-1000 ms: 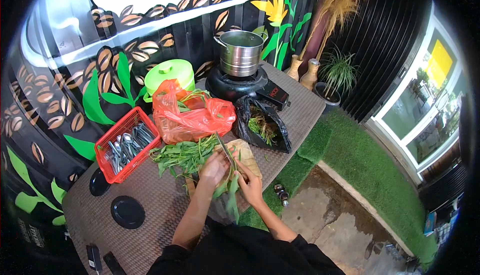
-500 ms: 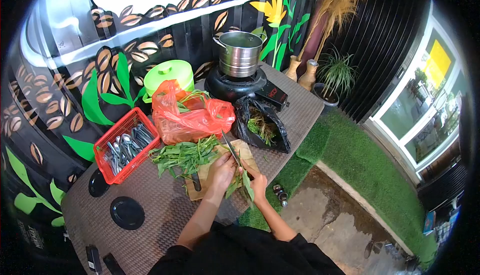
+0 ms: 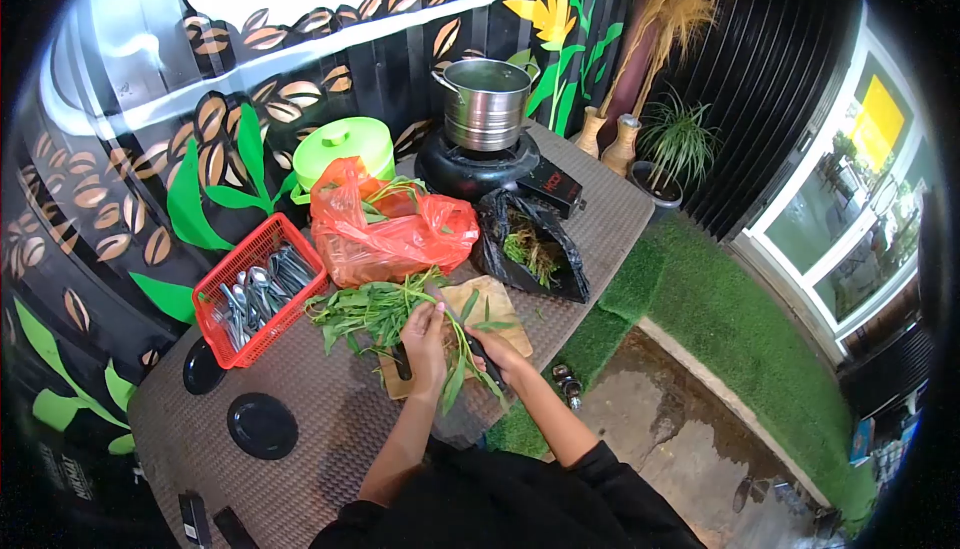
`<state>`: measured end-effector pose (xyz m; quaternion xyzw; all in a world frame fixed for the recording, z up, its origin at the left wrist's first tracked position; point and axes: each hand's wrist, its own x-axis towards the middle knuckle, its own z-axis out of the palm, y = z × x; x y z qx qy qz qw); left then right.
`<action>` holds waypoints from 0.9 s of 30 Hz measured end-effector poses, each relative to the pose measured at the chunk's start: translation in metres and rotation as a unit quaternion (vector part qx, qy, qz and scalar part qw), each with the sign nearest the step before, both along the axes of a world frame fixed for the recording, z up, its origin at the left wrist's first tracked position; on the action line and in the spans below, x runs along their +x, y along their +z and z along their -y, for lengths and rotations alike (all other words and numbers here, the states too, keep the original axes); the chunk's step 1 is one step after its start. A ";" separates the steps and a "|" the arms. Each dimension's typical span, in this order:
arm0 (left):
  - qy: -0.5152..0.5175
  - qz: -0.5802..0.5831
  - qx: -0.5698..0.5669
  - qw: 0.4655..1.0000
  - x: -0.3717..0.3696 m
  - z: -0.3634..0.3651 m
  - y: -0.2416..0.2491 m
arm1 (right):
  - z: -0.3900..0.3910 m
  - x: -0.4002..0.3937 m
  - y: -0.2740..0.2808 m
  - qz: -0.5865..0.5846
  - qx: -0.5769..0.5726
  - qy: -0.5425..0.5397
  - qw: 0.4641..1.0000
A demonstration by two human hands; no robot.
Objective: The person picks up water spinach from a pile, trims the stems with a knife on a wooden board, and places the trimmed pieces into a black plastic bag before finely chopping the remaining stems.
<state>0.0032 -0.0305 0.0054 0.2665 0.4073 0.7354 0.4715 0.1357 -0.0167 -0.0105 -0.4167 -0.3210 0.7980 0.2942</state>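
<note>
My left hand (image 3: 426, 345) pinches a leafy green stem (image 3: 455, 377) over the near side of a wooden cutting board (image 3: 508, 321). Its long leaves hang down between my hands. In my right hand (image 3: 500, 357) is a knife (image 3: 447, 307), its blade slanting up and left past my left fingertips. A pile of leafy greens (image 3: 365, 317) lies at the board's left edge, partly over it. Some loose leaves rest on the board. Just behind stands a red plastic bag (image 3: 390, 244) with more greens inside.
A black bag (image 3: 570, 267) holding stalks and roots sits right of the red bag. Behind are a steel pot (image 3: 487, 114) on a portable stove (image 3: 470, 164) and a green lidded pot (image 3: 340, 149). Left are a red cutlery basket (image 3: 240, 357) and a black plate (image 3: 262, 426).
My left hand has shifted slightly left and down, away from the blade. The knife has tipped lower, and the leaves now dangle between my hands.
</note>
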 end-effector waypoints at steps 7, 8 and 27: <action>0.001 -0.038 0.013 0.999 -0.008 -0.010 0.004 | 0.018 0.032 0.011 0.175 0.210 -0.131 0.953; 0.000 -0.036 0.014 0.999 -0.005 -0.012 0.004 | 0.020 0.038 0.014 0.169 0.270 -0.203 0.926; 0.045 -0.304 0.058 0.950 0.051 -0.021 0.007 | 0.073 0.061 0.047 0.109 0.209 -0.125 0.964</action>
